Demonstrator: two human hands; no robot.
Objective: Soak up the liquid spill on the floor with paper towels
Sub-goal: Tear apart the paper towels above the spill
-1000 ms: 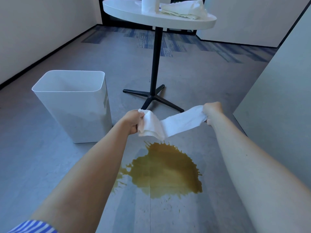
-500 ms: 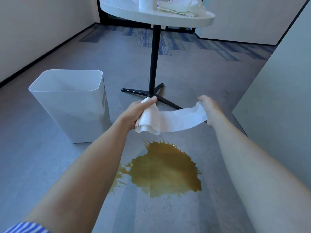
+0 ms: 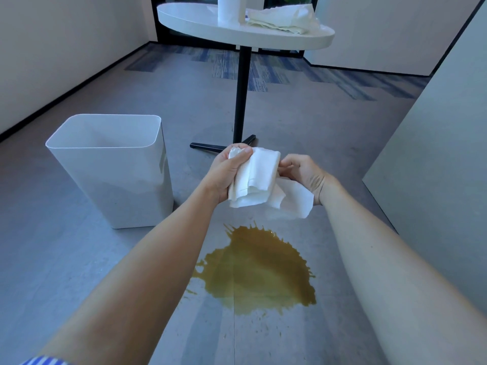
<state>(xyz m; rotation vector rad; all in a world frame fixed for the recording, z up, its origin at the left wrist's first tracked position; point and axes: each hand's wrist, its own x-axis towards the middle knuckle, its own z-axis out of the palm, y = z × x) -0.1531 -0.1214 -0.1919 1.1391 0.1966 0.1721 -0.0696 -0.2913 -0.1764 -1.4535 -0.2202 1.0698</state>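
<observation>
A brownish-yellow liquid spill [image 3: 259,270] spreads over the grey floor in front of me. Above its far edge I hold a folded white paper towel [image 3: 257,180] in both hands. My left hand [image 3: 226,172] grips the folded wad, thumb on top. My right hand [image 3: 303,172] pinches the towel's right side, and a loose end hangs below it. The towel is in the air, clear of the liquid.
A white waste bin [image 3: 110,169] stands on the floor to the left of the spill. Behind it is a round white table [image 3: 189,22] on a black pedestal with a paper towel roll [image 3: 229,9] and crumpled towels [image 3: 284,18]. A pale wall panel [image 3: 434,167] is to the right.
The towel was stretched out between my hands; my right hand has come in toward the left and the towel is now folded over into a wad.
</observation>
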